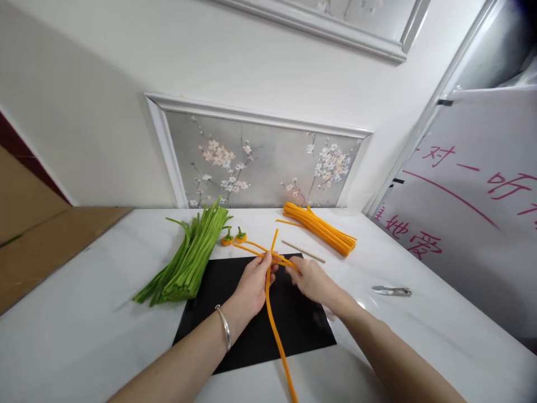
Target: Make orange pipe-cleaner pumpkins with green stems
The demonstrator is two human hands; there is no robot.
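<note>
Several orange pipe cleaners (274, 330) cross one another between my hands, above a black mat (239, 341). My left hand (255, 280) pinches them near the crossing; long ends hang down toward me and shorter ones point up and to the left. My right hand (310, 277) has its fingers closed on the strands that run out to the right. A silver bangle (224, 327) circles my left wrist. Behind my hands stand two small orange pumpkin shapes, one pumpkin (227, 237) beside another pumpkin (240, 235), both with green stems.
A bundle of green pipe cleaners (188, 257) lies left of the mat. At the back right is an orange bundle (321, 226). A thin stick (302, 251) rests near my right hand, with small thread snips (392, 291) farther right. Cardboard (46, 235) borders the left side.
</note>
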